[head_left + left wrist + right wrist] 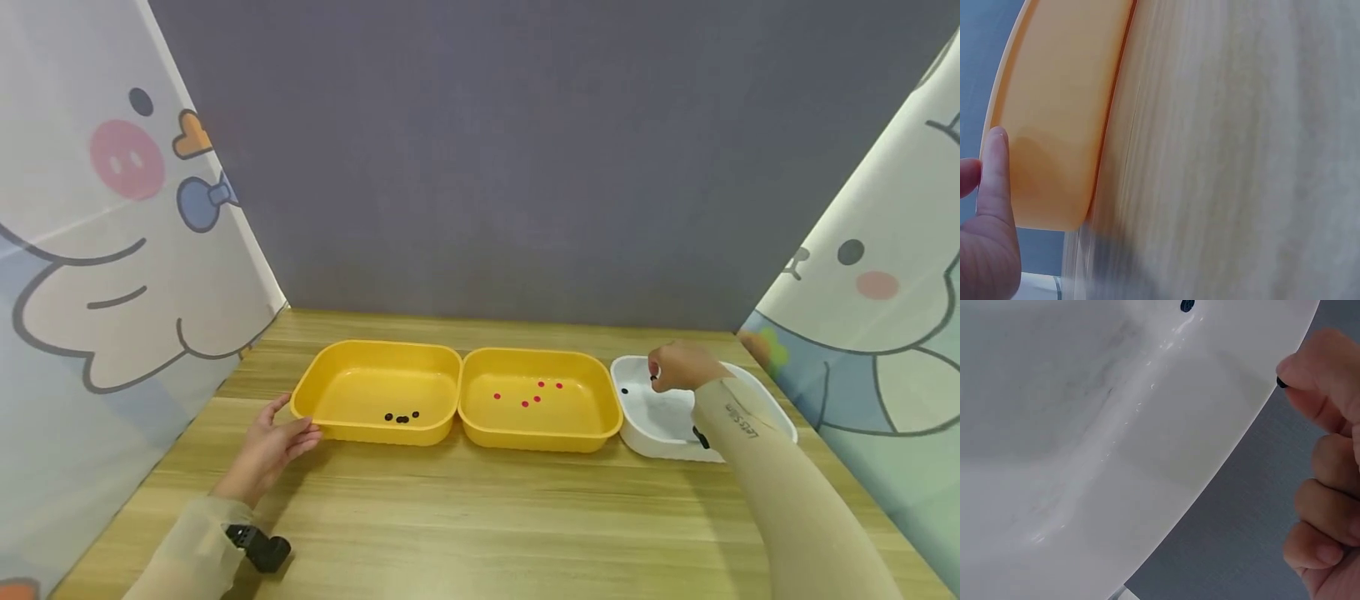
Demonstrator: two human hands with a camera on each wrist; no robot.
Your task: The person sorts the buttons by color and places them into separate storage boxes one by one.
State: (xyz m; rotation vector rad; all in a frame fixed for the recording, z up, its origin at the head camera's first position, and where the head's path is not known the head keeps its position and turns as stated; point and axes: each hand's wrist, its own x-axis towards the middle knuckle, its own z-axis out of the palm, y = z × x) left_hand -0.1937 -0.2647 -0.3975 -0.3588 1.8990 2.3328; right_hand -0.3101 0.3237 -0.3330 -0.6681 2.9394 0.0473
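Note:
My left hand (266, 446) holds the near left corner of the left yellow tray (315, 371). In the left wrist view, one digit lies along the outer wall, its tip at the rim. Several small black buttons (388, 417) lie near that tray's front wall. On the right, my right hand (678, 367) is over the white tray (772, 408). Its thumb and forefinger pinch a small black button (1281, 382), mostly hidden by the fingertips; the other fingers are curled in. Another black button (625, 391) lies in the white tray's left part.
The middle yellow tray (540, 443) stands between the other two, close against both, with several small red buttons (537, 399) spread on its floor. All three trays stand in a row on a wooden table (480, 517). A grey panel (480, 167) rises behind.

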